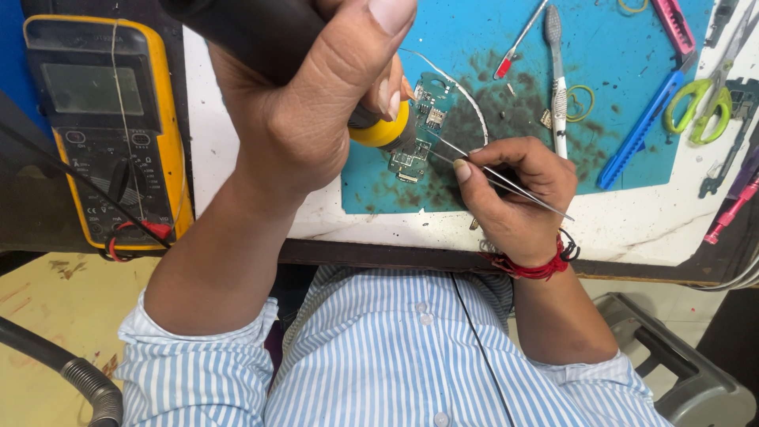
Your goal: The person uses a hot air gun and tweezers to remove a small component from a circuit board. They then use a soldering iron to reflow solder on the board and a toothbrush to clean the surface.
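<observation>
The left hand [308, 103], large in the head view, is wrapped tight around a thick black-handled hot tool with a yellow collar [383, 133], its fingers [348, 55] closed on the barrel and its nozzle end aimed down at a small green printed circuit board [419, 130]. That board lies flat on a stained blue rubber work mat [632, 119] on the white tabletop [237, 198], just beyond the near edge of the mat and between the two hands. The right hand [518, 186], a red thread tied at its wrist, pinches a pair of thin silver metal tweezers [506, 180] between thumb and forefinger; their tips reach to the board's right edge, though whether they touch a part there is too small to tell. The board looks thin, light and stiff, and probably fragile, with tiny parts on its face that would shift easily when heated, so it is best held by its bare edges or steadied with the tweezer tips rather than pressed on the face. A yellow-cased digital multimeter [107, 130] stands to the left, well apart; a white toothbrush [556, 79], a blue utility knife [640, 126] and green-handled scissors [700, 103] lie farther back on the mat.
</observation>
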